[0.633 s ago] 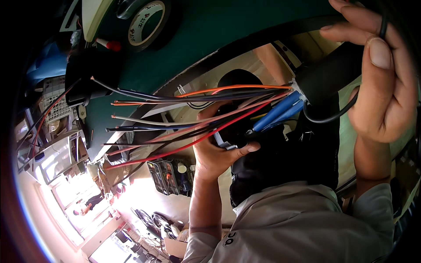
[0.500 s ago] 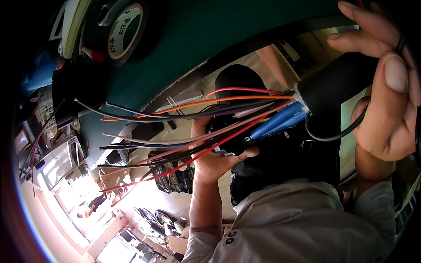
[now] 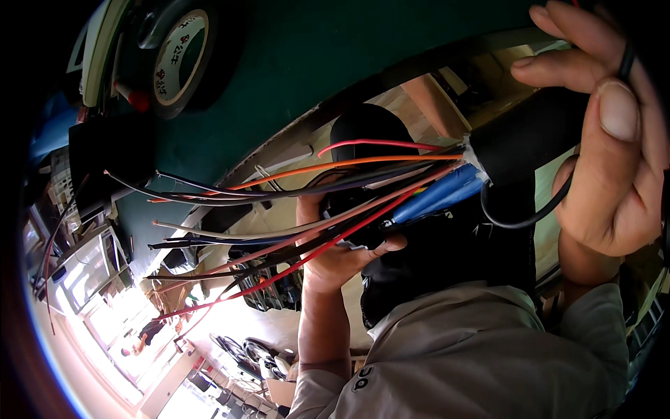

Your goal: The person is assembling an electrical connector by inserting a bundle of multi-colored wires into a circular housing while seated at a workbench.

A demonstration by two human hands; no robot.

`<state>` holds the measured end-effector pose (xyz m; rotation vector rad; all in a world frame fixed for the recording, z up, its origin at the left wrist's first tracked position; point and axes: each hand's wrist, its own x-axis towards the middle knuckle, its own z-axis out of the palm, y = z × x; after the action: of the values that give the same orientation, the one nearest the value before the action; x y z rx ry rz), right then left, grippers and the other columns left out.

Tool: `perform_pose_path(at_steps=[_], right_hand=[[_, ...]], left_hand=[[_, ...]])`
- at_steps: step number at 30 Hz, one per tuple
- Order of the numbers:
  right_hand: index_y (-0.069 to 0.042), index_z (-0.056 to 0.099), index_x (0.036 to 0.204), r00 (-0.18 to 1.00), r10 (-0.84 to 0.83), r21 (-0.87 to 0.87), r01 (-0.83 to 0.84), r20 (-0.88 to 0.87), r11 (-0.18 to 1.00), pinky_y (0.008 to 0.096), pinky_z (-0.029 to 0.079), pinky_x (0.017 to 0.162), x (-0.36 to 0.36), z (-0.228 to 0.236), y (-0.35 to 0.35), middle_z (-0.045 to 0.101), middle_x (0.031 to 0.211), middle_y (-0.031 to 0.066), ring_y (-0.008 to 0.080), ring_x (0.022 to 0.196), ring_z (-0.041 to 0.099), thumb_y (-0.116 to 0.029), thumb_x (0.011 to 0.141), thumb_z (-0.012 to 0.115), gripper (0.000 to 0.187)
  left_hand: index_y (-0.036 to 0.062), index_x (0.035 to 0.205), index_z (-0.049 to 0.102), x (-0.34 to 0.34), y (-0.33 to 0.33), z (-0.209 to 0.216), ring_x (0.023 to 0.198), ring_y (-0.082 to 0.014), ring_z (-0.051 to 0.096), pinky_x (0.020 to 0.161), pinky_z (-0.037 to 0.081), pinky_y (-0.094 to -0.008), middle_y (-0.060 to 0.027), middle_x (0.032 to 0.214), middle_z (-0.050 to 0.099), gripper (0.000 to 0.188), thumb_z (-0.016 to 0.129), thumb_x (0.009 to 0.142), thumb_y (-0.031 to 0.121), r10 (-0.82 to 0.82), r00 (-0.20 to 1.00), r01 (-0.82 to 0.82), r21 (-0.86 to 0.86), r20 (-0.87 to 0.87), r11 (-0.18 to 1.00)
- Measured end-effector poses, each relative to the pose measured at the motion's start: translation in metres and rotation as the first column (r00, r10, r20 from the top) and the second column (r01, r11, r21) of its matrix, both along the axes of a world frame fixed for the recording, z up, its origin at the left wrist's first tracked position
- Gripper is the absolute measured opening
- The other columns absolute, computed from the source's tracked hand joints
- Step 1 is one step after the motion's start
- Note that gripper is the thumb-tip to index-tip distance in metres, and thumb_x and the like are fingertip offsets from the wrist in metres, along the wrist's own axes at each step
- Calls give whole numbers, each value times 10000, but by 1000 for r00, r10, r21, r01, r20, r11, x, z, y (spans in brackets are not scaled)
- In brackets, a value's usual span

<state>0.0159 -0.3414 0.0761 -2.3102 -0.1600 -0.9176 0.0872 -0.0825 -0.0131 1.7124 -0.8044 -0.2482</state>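
Observation:
A thick black cable [image 3: 520, 136] with its sheath cut back slants in at the right. From its mouth fan many thin wires, among them an orange wire [image 3: 328, 165], a red wire [image 3: 276, 279] and two thick blue strands [image 3: 440, 195]. My right hand [image 3: 607, 146] is closed at the cable, and a thin black wire [image 3: 516, 225] loops from the sheath mouth into its fingers. My left hand [image 3: 335, 262] is lower, behind the wires, its thumb stretched rightward. Its fingers curve round something dark that the wires and the black background partly hide.
A dark green bench [image 3: 293, 56] spans the top, bearing a tape roll [image 3: 203, 56] and a red-tipped tool [image 3: 138, 98]. A bag of tools [image 3: 272, 290] is on the floor beyond the left hand. A bicycle [image 3: 241, 353] and another person [image 3: 146, 335] appear far off at lower left.
The whole view has shifted slightly, so bench, tape roll and wires sit a little further left. Both hands keep nearly the same pose, and the cable has barely moved relative to them.

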Motion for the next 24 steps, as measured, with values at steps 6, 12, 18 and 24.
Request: perform_pose_path(at_steps=[6,12,18,24], right_hand=[[150,505,1097,1000,8,-1,-8,9,1000,451,415,959,-5,5,1,653,889,221,259,872,649,-68,954,388,286],[152,503,1090,999,43,12,-43,17,999,475,403,978,-17,15,10,650,891,224,265,869,648,-69,951,395,282],[81,598,987,997,66,107,-70,38,992,352,482,765,-41,34,33,656,882,180,215,814,591,-79,894,551,191],[16,667,983,955,294,396,-259,-28,881,254,464,589,-77,17,57,692,856,95,149,664,579,-96,852,654,173]], left_hand=[[-77,1255,439,-8,0,1,1058,-235,575,941,453,-357,-141,1155,556,1076,895,477,508,94,986,-95,-8,-135,995],[-62,1232,471,-13,3,6,1079,-227,563,939,447,-355,-135,1170,566,961,914,518,407,131,977,-125,46,-167,991],[-23,1295,412,-23,2,19,1088,-203,553,947,441,-328,-124,1193,552,990,912,543,384,145,972,-121,140,-182,983],[-5,1239,455,-25,2,20,1002,-176,573,887,463,-304,-91,1084,586,862,898,589,347,118,981,-102,103,-153,989]])
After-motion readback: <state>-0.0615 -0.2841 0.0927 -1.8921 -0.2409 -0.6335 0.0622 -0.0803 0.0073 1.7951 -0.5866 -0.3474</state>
